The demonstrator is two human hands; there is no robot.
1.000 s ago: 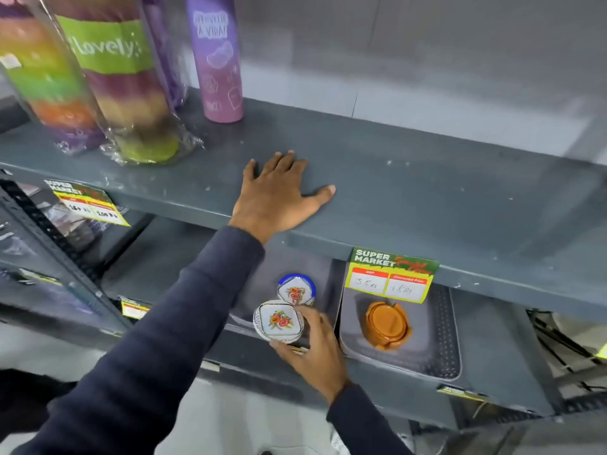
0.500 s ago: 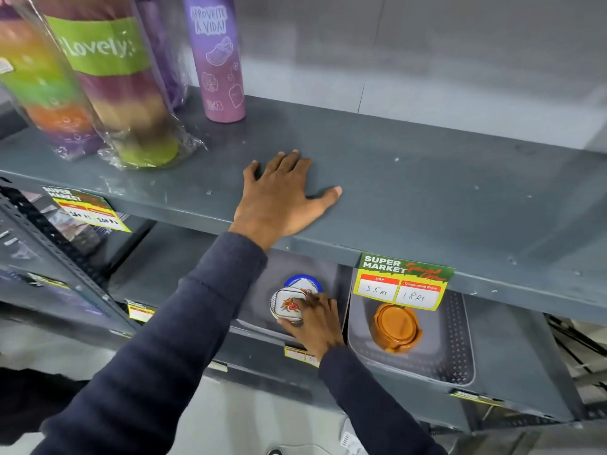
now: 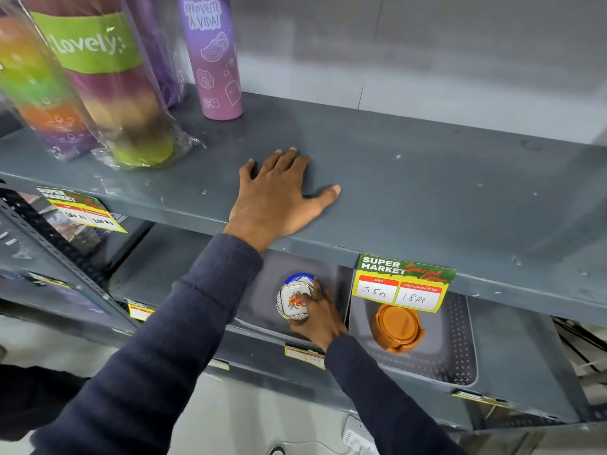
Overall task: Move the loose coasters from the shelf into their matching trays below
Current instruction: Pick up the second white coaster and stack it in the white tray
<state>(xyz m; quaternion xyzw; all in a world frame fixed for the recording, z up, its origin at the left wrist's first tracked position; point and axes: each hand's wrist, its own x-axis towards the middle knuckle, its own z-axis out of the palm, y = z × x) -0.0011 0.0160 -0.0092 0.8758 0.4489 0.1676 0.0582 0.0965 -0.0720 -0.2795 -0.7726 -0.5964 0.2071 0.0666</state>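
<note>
My left hand (image 3: 276,198) lies flat, fingers spread, on the grey upper shelf (image 3: 427,178). On the shelf below, my right hand (image 3: 320,315) holds a white floral coaster (image 3: 293,302) over a blue-rimmed coaster (image 3: 297,278) inside the left grey tray (image 3: 262,290). The floral coaster covers most of the blue-rimmed one. A stack of orange coasters (image 3: 395,326) sits in the right grey tray (image 3: 460,356), apart from my hand.
Wrapped colourful tumblers (image 3: 108,93) and a purple bottle (image 3: 213,57) stand at the upper shelf's back left. A supermarket price tag (image 3: 402,282) hangs from the shelf edge above the right tray. A perforated upright (image 3: 56,244) is at the left.
My right hand carried the floral coaster from the front edge of the lower shelf into the left tray, onto the blue-rimmed coaster. My left hand stayed flat on the upper shelf.
</note>
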